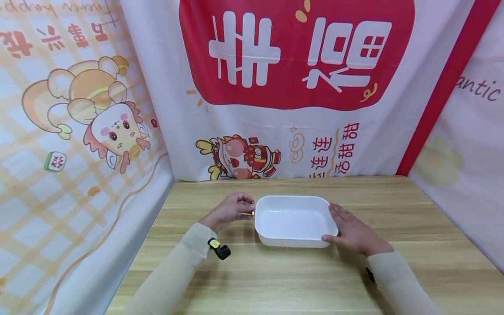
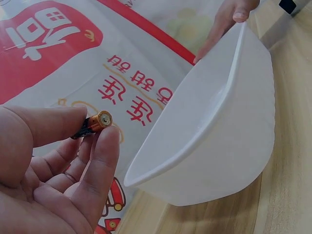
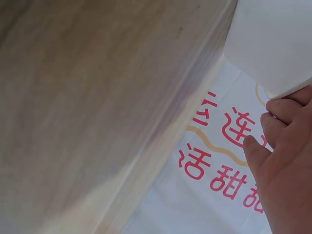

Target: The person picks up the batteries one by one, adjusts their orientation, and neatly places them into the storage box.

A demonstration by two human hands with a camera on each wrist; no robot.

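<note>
My left hand (image 1: 235,207) pinches a small black and copper battery (image 2: 92,125) between thumb and fingertips. One end of the battery faces the left wrist camera. Just to its right stands a white rectangular plastic tub (image 1: 293,240), upright on the table, its inside white and bare. In the head view the battery is level with the tub's left rim. My right hand (image 1: 352,229) rests against the tub's right end, thumb at the near corner and fingers extended along the side. The right wrist view shows those fingers touching the rim; part of the hand is cut off.
A light wood-grain table (image 1: 275,284) lies under the tub. Printed cloths hang behind and on both sides, including a back cloth (image 1: 165,109) with red and white lettering and a left cloth (image 1: 23,192) with a checked cartoon print. A small black device (image 1: 221,250) is strapped to the left wrist.
</note>
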